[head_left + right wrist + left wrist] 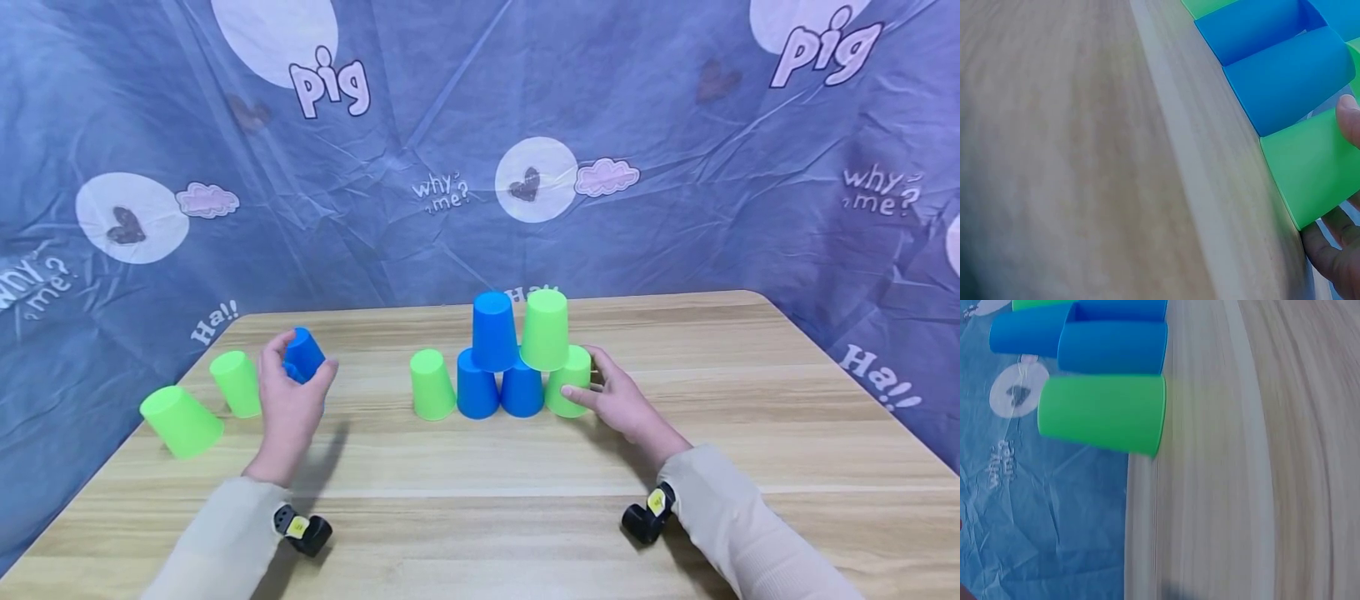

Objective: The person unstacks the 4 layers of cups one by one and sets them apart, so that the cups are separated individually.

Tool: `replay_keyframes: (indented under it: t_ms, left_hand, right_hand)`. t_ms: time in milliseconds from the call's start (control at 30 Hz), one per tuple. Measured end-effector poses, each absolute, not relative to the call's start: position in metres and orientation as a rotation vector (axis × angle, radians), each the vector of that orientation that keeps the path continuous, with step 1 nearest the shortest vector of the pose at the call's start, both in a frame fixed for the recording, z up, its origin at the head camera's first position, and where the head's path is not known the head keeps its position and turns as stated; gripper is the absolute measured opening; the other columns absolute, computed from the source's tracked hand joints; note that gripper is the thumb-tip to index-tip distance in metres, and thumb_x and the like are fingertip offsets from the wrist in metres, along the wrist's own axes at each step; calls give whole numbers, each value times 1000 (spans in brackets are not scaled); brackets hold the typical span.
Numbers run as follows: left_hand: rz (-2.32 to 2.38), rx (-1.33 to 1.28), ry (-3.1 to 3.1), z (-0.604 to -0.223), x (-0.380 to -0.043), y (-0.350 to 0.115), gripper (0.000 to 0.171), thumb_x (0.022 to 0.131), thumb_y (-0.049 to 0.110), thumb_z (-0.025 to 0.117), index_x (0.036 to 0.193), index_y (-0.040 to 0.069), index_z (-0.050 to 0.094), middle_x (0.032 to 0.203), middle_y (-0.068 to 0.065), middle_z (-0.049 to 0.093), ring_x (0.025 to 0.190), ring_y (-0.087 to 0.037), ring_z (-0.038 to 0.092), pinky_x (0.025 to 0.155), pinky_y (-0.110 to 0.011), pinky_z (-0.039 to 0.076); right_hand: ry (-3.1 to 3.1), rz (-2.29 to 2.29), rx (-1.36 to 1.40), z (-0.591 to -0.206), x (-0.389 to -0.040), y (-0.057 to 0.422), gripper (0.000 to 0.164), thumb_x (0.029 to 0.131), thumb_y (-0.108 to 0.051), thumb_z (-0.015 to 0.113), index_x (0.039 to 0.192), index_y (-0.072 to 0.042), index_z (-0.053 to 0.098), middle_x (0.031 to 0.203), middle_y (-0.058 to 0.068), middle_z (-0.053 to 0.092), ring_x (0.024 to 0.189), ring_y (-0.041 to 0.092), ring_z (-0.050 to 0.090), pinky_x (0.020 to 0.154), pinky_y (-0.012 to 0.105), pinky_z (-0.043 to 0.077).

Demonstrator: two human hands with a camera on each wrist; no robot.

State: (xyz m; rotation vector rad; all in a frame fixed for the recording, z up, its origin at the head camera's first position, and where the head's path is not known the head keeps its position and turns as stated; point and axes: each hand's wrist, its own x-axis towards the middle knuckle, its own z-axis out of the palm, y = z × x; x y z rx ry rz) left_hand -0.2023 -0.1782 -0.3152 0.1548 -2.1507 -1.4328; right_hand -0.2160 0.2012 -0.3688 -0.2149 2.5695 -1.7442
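In the head view, my left hand (291, 408) has its fingers and thumb around a blue cup (306, 352) at the left; the hand hides part of it. Only bits of that hand show at the edge of the left wrist view. My right hand (617, 402) holds the green cup (564, 398) at the right end of the bottom row, thumb across its front. Two blue cups stand beside it, the nearer one (522, 392) and another (477, 392). On top of this row sit an upside-down blue cup (493, 333) and a green cup (545, 332).
A separate green cup (432, 387) stands just left of the stack. Further left are two more green cups, one (237, 385) behind the other (182, 423). All are on a wooden table (465, 517), with a printed blue cloth (420, 100) hanging behind.
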Motion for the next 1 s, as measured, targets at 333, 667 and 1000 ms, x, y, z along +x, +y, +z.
replay_keyframes:
  t_ms: [333,667,1000]
  left_hand:
    - [-1552,27,-2144,-320,-204,-150,56,87,13,62,134,-1,35,139,-15,34,134,-28,28,112,-42,22]
    - [-1745,-100,-2092,-317,-211,-111,56,86,6,61,134,1,34,142,-11,34,133,-25,30,113,-38,22]
    - [-1925,-225,-2034,-313,-214,-75,60,85,4,63,136,3,32,141,-10,34,132,-25,33,110,-41,28]
  right_hand:
    - [2610,-1706,-243,-369,-216,198,64,87,-15,63,141,-8,29,134,23,41,124,46,39,102,59,32]
    - [2663,-1649,-235,-373,-216,201,65,87,-18,63,141,-10,28,136,22,40,123,47,40,100,59,33]
    - [2635,-1679,-216,-375,-217,201,65,88,-18,63,142,-12,28,138,20,39,124,45,39,101,58,34]
